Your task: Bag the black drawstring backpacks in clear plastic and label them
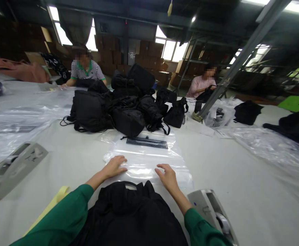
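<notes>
A clear plastic bag [149,153] lies flat on the white table in front of me, with a dark printed strip near its far end. My left hand [115,166] rests on its near left part, fingers lying flat. My right hand [168,176] presses on its near right part, fingers spread and slightly bent. Neither hand holds anything. A black backpack [131,215] lies between my green sleeves at the table's near edge, its top handle pointing toward the plastic bag.
A pile of black bags [121,109] sits behind the plastic bag. Grey tape dispensers stand at the left [13,167] and near right [213,212]. More clear bags [269,147] lie right and left. Two people [85,70] work at the far side. A slanted metal post [231,71] stands right.
</notes>
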Demonstrator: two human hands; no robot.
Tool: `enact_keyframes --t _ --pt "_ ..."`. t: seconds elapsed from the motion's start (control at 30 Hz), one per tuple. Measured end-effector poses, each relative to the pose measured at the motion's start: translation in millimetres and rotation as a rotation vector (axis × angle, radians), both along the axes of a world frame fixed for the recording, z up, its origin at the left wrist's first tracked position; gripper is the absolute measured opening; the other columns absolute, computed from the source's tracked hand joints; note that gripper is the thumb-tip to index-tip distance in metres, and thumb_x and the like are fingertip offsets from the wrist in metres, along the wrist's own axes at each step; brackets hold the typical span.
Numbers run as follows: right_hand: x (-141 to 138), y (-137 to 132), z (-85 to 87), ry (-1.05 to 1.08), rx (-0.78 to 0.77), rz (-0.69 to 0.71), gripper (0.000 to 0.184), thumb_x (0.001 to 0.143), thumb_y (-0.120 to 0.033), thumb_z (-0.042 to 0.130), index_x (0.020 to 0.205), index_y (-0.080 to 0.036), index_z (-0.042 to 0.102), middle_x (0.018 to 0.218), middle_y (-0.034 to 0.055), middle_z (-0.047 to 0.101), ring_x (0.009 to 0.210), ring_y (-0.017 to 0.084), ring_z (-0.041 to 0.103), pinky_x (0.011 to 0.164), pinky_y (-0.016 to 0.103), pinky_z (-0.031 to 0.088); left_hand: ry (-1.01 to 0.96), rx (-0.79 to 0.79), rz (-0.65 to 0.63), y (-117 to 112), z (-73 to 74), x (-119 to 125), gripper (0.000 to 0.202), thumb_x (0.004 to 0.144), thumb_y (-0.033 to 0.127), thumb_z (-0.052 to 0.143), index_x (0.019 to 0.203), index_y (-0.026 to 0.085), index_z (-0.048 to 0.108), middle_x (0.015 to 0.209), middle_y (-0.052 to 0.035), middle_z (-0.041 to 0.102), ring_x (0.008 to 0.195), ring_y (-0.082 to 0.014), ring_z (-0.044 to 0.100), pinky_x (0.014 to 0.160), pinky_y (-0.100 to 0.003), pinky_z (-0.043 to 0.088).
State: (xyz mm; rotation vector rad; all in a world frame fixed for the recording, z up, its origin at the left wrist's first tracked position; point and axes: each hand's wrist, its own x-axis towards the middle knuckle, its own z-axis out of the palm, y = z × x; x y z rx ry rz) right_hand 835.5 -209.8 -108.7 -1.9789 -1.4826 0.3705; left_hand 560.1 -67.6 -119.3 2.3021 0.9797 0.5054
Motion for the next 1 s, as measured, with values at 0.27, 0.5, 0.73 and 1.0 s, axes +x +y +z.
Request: enact_keyframes --t 0.27,0.5,0.73,1.0 --pt "16.4 46.4 -21.4 -0.142 -0.145 0.147 0.021 0.089 -0.018 0.054 0.072 -0.017 0.067 0.075 0.0051 0.063 0.077 0.019 0.059 0.074 0.029 0.044 0.134 -0.050 -0.023 32.3 -17.5 4.3 0.014 0.086 0.030 0.055 0.080 0.019 0.060 0.092 -0.0090 0.063 0.091 -0.0257 0.058 0.087 -0.037 0.043" --pt "-10.8 47.2 -12.4 -0.217 -0.083 0.382 0.050 0.073 -0.044 0.081 0.114 -0.021 0.063 0.106 0.0095 0.062 0.099 0.027 0.058 0.085 0.037 0.046 0.109 -0.184 -0.035 58.1 -5.0 13.3 0.020 0.088 0.038 0.048 0.080 0.021 0.055 0.075 -0.0031 0.067 0.074 -0.0205 0.061 0.070 -0.028 0.043" --pt "-27.3 45.2 -19.8 -0.299 -0.091 0.546 0.043 0.069 -0.029 0.085 0.108 -0.022 0.067 0.103 0.0090 0.063 0.099 0.028 0.057 0.088 0.040 0.042 0.100 -0.198 -0.027 56.2 6.4 13.3 0.032 0.082 0.051 0.056 0.083 0.020 0.057 0.071 -0.0007 0.061 0.068 -0.0181 0.057 0.063 -0.027 0.040" --pt "-20.2 58.0 -25.9 -0.253 -0.093 0.457 0.024 0.097 -0.020 0.050 0.078 -0.017 0.065 0.079 0.0029 0.064 0.076 0.016 0.061 0.071 0.026 0.045 0.189 -0.102 -0.200 16.0 1.4 17.8 0.032 0.071 0.039 0.072 0.096 0.021 0.066 0.096 -0.0080 0.063 0.090 -0.0278 0.058 0.078 -0.034 0.041"
